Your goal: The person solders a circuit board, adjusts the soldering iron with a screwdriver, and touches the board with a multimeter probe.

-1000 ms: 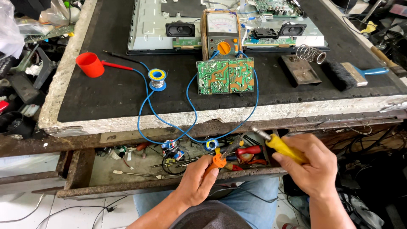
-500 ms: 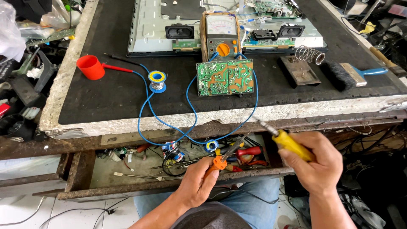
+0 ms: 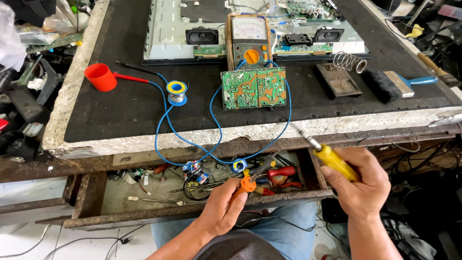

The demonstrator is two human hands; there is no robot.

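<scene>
Raised a little since half a second ago: right hand (image 3: 358, 185), wrapped around yellow-handled soldering iron (image 3: 328, 156), tip angled up-left toward near bench edge. Left hand (image 3: 222, 207) much as before, low over open drawer (image 3: 96, 202), closed on orange-handled tool (image 3: 252, 178) pointing up-right. Far on black bench mat (image 3: 130, 103): green circuit board (image 3: 253, 88) leaning against analog multimeter (image 3: 249, 41); left, solder spool (image 3: 176, 91) and red cup (image 3: 100, 77).

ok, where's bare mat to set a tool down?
Bare mat lies below the red cup, left of the solder spool; another patch sits right of the green board, under the stand and brush. The drawer by the left hand is crowded.
</scene>
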